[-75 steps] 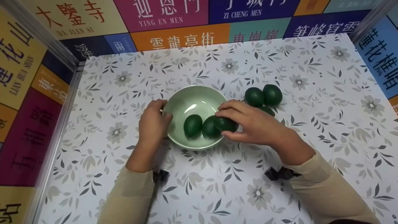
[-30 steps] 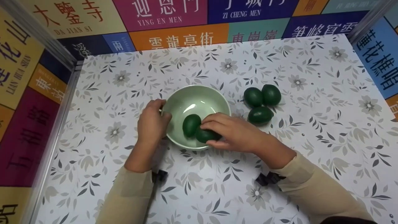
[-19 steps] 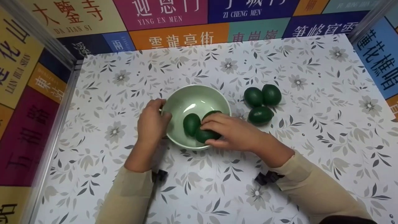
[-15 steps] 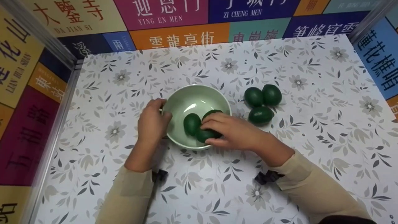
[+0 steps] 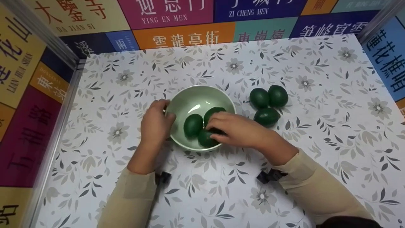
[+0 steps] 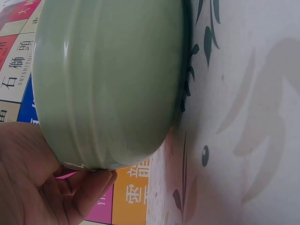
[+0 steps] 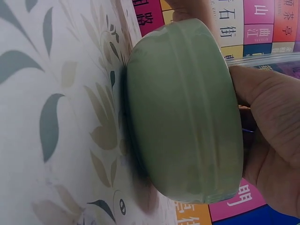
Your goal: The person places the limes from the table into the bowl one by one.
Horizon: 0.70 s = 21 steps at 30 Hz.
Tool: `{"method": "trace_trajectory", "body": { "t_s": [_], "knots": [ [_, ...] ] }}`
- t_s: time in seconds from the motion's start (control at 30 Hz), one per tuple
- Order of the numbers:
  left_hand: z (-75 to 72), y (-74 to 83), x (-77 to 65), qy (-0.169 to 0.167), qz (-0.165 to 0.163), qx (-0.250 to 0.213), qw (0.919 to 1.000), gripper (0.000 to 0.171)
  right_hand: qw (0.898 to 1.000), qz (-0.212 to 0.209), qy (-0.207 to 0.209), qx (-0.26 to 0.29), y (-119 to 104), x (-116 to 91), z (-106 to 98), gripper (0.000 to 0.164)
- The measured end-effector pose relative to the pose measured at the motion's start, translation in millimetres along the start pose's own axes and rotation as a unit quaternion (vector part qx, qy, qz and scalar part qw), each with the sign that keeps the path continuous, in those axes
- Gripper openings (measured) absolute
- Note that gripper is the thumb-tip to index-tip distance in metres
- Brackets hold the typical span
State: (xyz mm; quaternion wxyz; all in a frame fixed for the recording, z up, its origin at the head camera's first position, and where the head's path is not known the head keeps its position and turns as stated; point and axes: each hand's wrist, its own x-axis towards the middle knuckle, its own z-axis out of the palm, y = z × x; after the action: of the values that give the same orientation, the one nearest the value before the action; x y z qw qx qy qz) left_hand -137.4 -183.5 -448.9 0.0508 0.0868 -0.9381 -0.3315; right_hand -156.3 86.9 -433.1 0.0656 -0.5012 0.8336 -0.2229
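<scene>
A pale green bowl (image 5: 196, 96) stands on the table, its outer wall (image 6: 108, 84) filling much of the left wrist view. My left hand (image 5: 155, 125) grips the left rim, thumb inside and fingers outside. Three dark green limes sit in the bowl: one on the left (image 5: 193, 125), another at the back right (image 5: 214, 113) and a front lime (image 5: 206, 138). My right hand (image 5: 237, 128) reaches over the right rim with loosely bent fingers right at the front lime, partly covering it. In the right wrist view, the bowl's wall hides the right hand's fingertips.
To the right of the bowl, three more limes (image 5: 266, 117) lie grouped on the table. A white floral cloth (image 5: 158, 72) covers the tabletop. Colourful panels with lettering (image 5: 186, 36) border the back and both sides.
My right hand brought a lime from above the right rim down into the bowl, and its fingers have now loosened from it. The limes inside shifted slightly. My left hand stayed on the rim.
</scene>
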Motion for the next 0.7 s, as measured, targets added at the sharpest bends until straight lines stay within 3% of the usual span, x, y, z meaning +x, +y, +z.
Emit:
{"method": "trace_trajectory", "body": {
  "t_s": [0.17,0.7],
  "knots": [
    [-0.1,-0.6,0.2,-0.003,-0.002,0.000,1.0000,0.038,1.000,-0.006,-0.002,0.001,1.7,1.1,1.7,0.019],
    [0.4,-0.7,1.4,-0.013,-0.015,0.001,0.9998,0.041,1.000,0.010,-0.019,-0.005,0.7,-0.4,2.3,0.021]
  ]
}}
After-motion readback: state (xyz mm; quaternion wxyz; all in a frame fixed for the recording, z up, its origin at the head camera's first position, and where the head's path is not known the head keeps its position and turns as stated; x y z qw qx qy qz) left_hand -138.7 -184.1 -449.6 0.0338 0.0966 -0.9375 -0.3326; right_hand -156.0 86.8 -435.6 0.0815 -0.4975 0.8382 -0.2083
